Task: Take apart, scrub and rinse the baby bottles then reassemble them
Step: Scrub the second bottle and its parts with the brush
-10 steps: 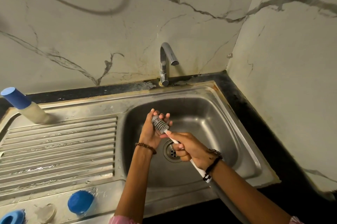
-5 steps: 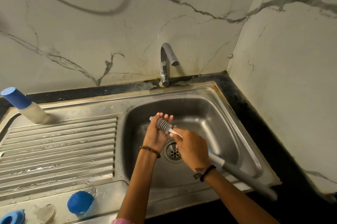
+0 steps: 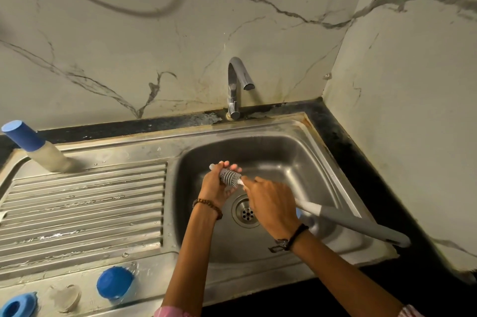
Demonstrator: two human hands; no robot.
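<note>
Steel sink [image 3: 322, 156] serves as the landmark for all positions below. On its front ledge, at the near left corner, lies a blue ring [image 3: 16, 306], partly cut off by the frame edge. Just right of the ring sits a pale, translucent teat [image 3: 65, 297], and right of that a blue cap [image 3: 114, 282]; the three pieces stand apart from one another. Water drops show on the ledge around them.

Over the basin, near the drain [image 3: 246, 213], the right hand [image 3: 271, 207] is closed around the shaft of a bottle brush [image 3: 230, 177], close behind its grey ribbed head. The brush's long grey handle runs back from under this hand to the sink's right front rim and past it. The left hand [image 3: 215, 186] is curled around the brush head from the left, fingertips showing above it; a white tip of the brush sticks out beyond those fingers. The two hands are close together, both clamped on the brush. Whether a bottle part lies between the left palm and the brush head cannot be told.

Left of the basin, the ribbed draining board [image 3: 82, 213] is wet in patches. At its far left corner a bottle [image 3: 46, 155] with a blue cover stands upright. Behind the basin, a chrome tap [image 3: 236, 87] rises against the marble wall; no water runs from it.
</note>
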